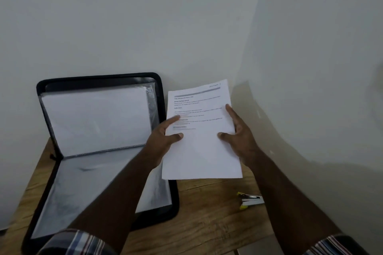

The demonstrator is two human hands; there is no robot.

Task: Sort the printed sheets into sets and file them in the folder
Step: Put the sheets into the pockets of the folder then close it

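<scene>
1. Desk: light brown wooden table (207, 223) set against a pale wall; carries all items.
2. Black zip-around display folder with clear plastic sleeves (99, 151) lies open at left, upper half leaning on the wall, a white sheet visible in an upper sleeve.
3. White printed sheets, a thin stack with text at the top (202, 141), held above the table just right of the folder.
4. Left hand (165, 133) grips the stack's left edge, thumb on top, index finger extended over the print. Right hand (238, 133) grips the right edge the same way.
5. Small yellow-and-silver stapler (249, 201) lies near the right forearm.
6. Judgement: square the edges evenly before filing; keep both thumbs pressing so pages do not fan.
</scene>
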